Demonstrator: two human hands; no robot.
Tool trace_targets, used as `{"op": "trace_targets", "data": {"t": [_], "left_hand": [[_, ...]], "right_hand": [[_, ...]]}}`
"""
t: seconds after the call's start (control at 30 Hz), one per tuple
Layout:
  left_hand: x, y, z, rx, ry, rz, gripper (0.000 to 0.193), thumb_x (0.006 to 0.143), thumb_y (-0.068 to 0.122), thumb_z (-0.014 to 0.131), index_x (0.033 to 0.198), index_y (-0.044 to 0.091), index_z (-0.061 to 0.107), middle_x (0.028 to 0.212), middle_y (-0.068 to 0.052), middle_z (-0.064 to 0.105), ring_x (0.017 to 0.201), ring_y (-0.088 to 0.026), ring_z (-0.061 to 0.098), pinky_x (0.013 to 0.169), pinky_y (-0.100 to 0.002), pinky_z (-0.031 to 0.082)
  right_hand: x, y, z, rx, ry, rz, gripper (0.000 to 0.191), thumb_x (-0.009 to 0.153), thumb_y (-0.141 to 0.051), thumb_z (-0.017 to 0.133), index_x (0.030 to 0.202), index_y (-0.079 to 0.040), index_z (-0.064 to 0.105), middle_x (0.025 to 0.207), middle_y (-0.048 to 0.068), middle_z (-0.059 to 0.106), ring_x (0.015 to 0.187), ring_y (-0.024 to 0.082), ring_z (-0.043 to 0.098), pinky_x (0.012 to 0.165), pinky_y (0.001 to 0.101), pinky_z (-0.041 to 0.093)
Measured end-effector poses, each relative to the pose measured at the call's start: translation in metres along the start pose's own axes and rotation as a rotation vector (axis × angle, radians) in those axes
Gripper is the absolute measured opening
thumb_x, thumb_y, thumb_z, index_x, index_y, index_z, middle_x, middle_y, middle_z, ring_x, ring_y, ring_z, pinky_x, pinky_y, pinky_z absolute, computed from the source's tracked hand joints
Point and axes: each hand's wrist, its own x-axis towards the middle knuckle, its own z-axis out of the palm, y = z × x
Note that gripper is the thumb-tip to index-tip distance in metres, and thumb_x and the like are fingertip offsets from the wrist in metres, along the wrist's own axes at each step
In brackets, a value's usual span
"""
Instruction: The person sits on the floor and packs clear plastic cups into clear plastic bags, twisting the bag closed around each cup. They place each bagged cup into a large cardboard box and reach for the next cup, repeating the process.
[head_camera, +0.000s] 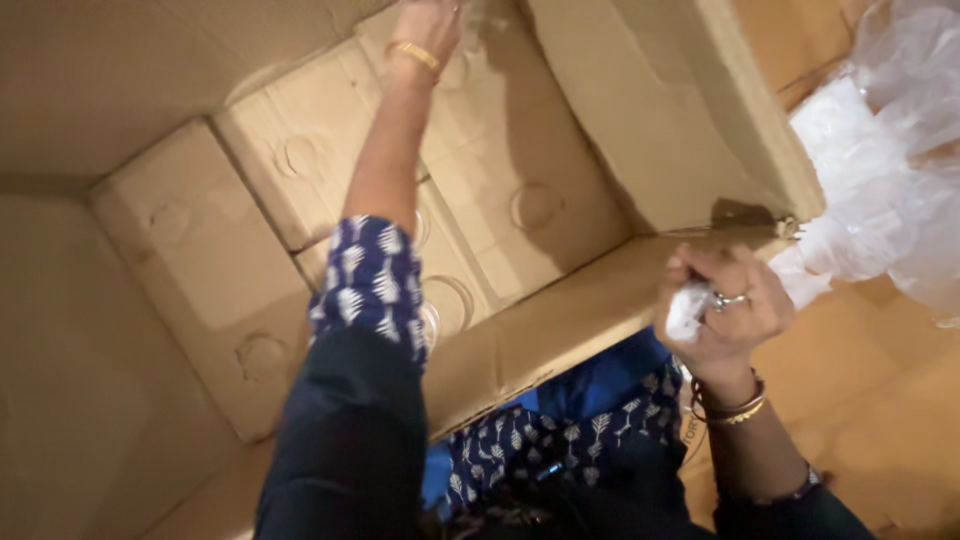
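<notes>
i see my left hand (428, 28) reaching far down into a big cardboard box (690, 120), up at the top edge of the view. its fingers are curled round something clear, maybe a clear plastic piece (478, 18), but it is blurred and half cut off, so i cannot tell what it grips or how tight. gold bangle (415, 55) on that wrist, blue patterned sleeve (372, 275) pushed up the forearm.

under the left hand the box floor is covered with cardboard sheets (500, 150), with round pressed rings in them, lying flat and overlapping.

my right hand (722, 310) is outside the box, just at its near wall, closed into a fist round a bit of white crumpled plastic wrap (686, 310). ring on one finger, bracelets (730, 405) on the wrist.

to the right of the right hand, a heap of clear plastic bags (880, 180) sits touching the box's outer corner. the wrap in the fist seems to run into that heap, cannot tell for sure.

the two hands are well apart, with the box wall between them.
</notes>
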Motion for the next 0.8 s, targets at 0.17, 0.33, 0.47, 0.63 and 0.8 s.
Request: {"op": "trace_targets", "data": {"t": [0.17, 0.33, 0.47, 0.63, 0.8], "left_hand": [[-0.048, -0.046, -0.069, -1.561, 0.270, -0.552, 0.024, 0.096, -0.005, 0.059, 0.118, 0.003, 0.066, 0.112, -0.019, 0.061, 0.087, -0.023, 0.070, 0.073, -0.037, 0.057], [-0.103, -0.087, -0.225, -1.814, 0.897, -0.065, 0.020, 0.088, 0.003, 0.071, 0.106, 0.009, 0.066, 0.108, -0.007, 0.063, 0.100, -0.028, 0.062, 0.085, -0.040, 0.054], [-0.139, -0.085, -0.270, -2.166, 0.640, 0.213, 0.027, 0.105, 0.016, 0.070, 0.129, 0.008, 0.062, 0.120, -0.010, 0.054, 0.105, -0.018, 0.067, 0.091, -0.030, 0.059], [-0.148, -0.052, -0.164, -2.433, -0.054, -0.395, 0.052, 0.096, 0.016, 0.056, 0.146, 0.012, 0.042, 0.133, -0.011, 0.053, 0.113, -0.022, 0.074, 0.084, -0.034, 0.063], [-0.203, 0.026, -0.108, -1.293, -0.974, -0.240, 0.112, 0.066, 0.062, 0.084, 0.155, 0.024, 0.028, 0.151, -0.016, 0.031, 0.135, -0.046, 0.035, 0.098, -0.070, 0.040]], "right_hand": [[0.005, -0.005, -0.010, 0.099, -0.027, -0.002, 0.018, 0.098, -0.008, 0.081, 0.102, -0.010, 0.064, 0.089, 0.006, 0.068, 0.073, 0.020, 0.065, 0.072, 0.0313, 0.055], [0.017, 0.003, -0.027, 0.691, -0.018, 0.203, 0.045, 0.089, -0.020, 0.085, 0.120, -0.010, 0.054, 0.114, 0.006, 0.057, 0.097, 0.023, 0.063, 0.086, 0.0356, 0.053], [0.025, 0.002, -0.023, 0.959, -0.040, 0.170, 0.066, 0.080, -0.027, 0.087, 0.132, -0.013, 0.048, 0.131, 0.005, 0.047, 0.111, 0.027, 0.060, 0.094, 0.0380, 0.050], [0.034, -0.005, -0.018, 1.056, -0.124, 0.145, 0.093, 0.070, -0.037, 0.089, 0.147, -0.017, 0.041, 0.152, 0.004, 0.034, 0.129, 0.032, 0.056, 0.105, 0.0411, 0.047], [0.037, -0.005, -0.026, 1.054, -0.217, 0.146, 0.099, 0.063, -0.027, 0.090, 0.147, -0.016, 0.039, 0.155, 0.007, 0.035, 0.132, 0.033, 0.053, 0.108, 0.0435, 0.044]]}}
